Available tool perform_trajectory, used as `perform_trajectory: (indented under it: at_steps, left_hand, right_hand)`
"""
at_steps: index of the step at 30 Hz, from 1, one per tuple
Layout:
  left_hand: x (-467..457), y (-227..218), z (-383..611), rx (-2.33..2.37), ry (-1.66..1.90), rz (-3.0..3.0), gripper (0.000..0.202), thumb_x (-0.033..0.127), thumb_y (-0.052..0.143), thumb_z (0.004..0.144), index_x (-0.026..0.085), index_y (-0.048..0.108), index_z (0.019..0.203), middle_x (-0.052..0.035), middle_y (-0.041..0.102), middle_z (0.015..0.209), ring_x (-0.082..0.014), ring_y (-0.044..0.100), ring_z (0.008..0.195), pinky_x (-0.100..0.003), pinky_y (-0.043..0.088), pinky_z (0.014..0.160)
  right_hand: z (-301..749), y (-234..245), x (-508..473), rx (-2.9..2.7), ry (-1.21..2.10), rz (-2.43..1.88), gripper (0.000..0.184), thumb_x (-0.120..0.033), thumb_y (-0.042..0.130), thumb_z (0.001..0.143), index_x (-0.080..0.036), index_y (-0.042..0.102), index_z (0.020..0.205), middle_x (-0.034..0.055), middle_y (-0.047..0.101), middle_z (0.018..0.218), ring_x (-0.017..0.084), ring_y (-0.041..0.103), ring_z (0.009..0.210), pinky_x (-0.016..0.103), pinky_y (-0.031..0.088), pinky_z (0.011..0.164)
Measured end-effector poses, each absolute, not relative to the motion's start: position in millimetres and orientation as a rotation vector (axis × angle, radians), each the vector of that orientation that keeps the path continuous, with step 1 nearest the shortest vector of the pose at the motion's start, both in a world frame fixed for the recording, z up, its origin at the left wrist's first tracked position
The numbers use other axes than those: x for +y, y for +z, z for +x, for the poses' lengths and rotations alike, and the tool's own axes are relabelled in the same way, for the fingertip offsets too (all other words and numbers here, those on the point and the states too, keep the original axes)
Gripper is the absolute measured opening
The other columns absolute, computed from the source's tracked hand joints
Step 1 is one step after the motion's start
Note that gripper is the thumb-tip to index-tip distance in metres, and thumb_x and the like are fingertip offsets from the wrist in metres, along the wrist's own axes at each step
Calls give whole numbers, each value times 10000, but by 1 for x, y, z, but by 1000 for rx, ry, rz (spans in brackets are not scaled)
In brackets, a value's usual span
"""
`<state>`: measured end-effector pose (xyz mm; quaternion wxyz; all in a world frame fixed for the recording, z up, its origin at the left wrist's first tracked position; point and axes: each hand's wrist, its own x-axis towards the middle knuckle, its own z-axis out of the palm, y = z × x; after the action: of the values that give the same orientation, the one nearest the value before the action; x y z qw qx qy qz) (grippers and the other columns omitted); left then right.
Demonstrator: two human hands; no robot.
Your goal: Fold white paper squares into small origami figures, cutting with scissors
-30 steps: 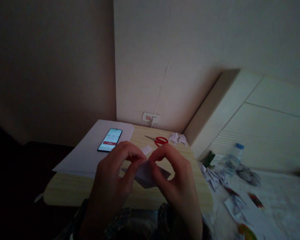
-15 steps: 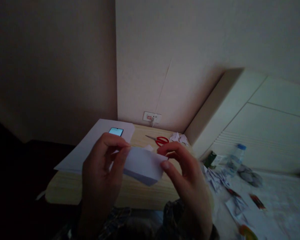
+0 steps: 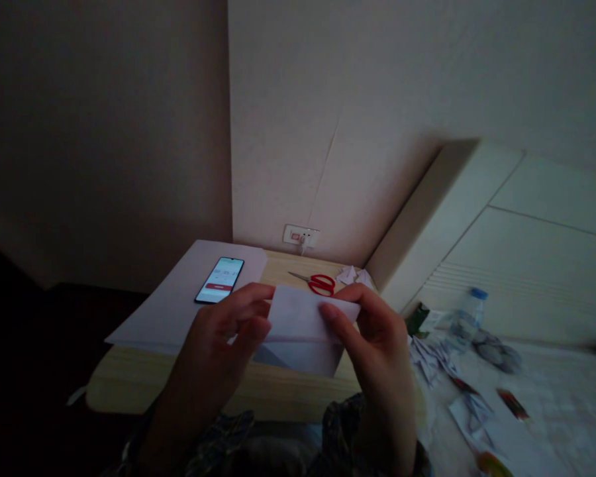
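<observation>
A folded piece of white paper (image 3: 300, 315) is held up over the small wooden table (image 3: 129, 381), with a lower flap hanging below its crease. My right hand (image 3: 372, 338) pinches the right side, thumb lying flat on the front and fingers behind. At the opposite edge, my left hand (image 3: 228, 338) has its curled fingers and thumb closed about the paper's left side; part of those fingers is hidden. Just beyond the paper lie red-handled scissors (image 3: 320, 283). A lit phone (image 3: 220, 280) rests on a stack of white sheets (image 3: 163, 308) beyond my left hand.
Small folded paper pieces (image 3: 350, 275) sit at the table's back right corner. A wall socket (image 3: 300, 236) with a plug is above the back edge. On the bed (image 3: 566, 391) at right are a water bottle (image 3: 469, 318) and several folded papers (image 3: 430, 358).
The paper has been turned, so a crease and lower flap now face me. My left hand has moved lower, uncovering the phone. My right thumb has slid inward over the paper.
</observation>
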<state>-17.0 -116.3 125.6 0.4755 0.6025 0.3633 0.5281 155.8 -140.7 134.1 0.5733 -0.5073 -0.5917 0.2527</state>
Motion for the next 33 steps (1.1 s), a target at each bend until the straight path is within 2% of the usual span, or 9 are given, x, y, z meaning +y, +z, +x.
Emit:
perform_trajectory:
  at_steps: [3,7,9,13,19,22,26,30,33]
  left_hand:
    - [-118,130,-15,765,1165,1455,223,319,727,678,206,672,862,5,733,680,-181,697,644,-221,538,595]
    - [-123,141,-8,1002,1171,1391,56,251,694,711,206,688,744,51,665,543,-138,656,544,-165,471,486]
    - [-126,146,-7,1068,1191,1371,41,247,685,713,207,689,719,55,674,544,-122,633,510,-153,440,454]
    - [-129,153,-6,1122,1273,1302,15,224,681,706,213,687,714,52,698,580,-117,624,509,-155,432,451]
    - [-124,146,-9,1088,1285,1261,62,258,695,697,215,701,742,47,681,574,-119,618,511,-157,430,444]
    - [-120,134,-13,975,1152,1280,125,279,719,662,203,702,759,36,672,555,-143,628,520,-181,461,462]
    - [-121,125,-17,990,1067,1263,150,339,681,689,190,683,674,14,675,582,-155,630,564,-204,476,516]
    - [-124,119,-17,1169,1127,1286,239,391,640,702,185,615,582,41,556,523,-107,493,507,-180,368,464]
    - [-124,113,-19,1227,1166,1303,286,410,613,706,187,551,538,45,469,519,-109,431,527,-189,349,476]
  right_hand:
    - [154,134,-141,-1374,598,-1183,188,-319,657,832,-215,578,696,-28,582,681,135,532,659,242,388,592]
    - [153,137,-145,-1402,641,-1181,167,-344,649,833,-220,600,732,-9,634,769,142,556,689,241,413,595]
    - [155,139,-147,-1421,697,-1164,126,-353,654,819,-232,619,811,2,656,819,153,574,705,245,436,599]
    - [159,139,-147,-1419,833,-1145,246,-354,703,758,-242,621,961,14,672,823,177,597,729,262,483,619]
    - [158,133,-144,-1434,893,-1236,208,-418,653,795,-214,696,797,9,590,650,171,535,631,298,486,629]
    - [158,129,-146,-1393,845,-1252,206,-402,657,792,-210,665,718,-3,549,618,160,510,613,283,470,613]
    - [158,118,-153,-1343,811,-1256,251,-403,643,810,-206,596,661,-11,536,628,146,501,616,254,438,589]
    - [153,104,-156,-1291,738,-1262,305,-410,601,840,-202,548,625,-24,496,587,131,477,580,231,385,535]
    - [149,94,-158,-1263,721,-1248,318,-394,567,870,-198,544,621,-35,500,543,115,469,527,221,344,494]
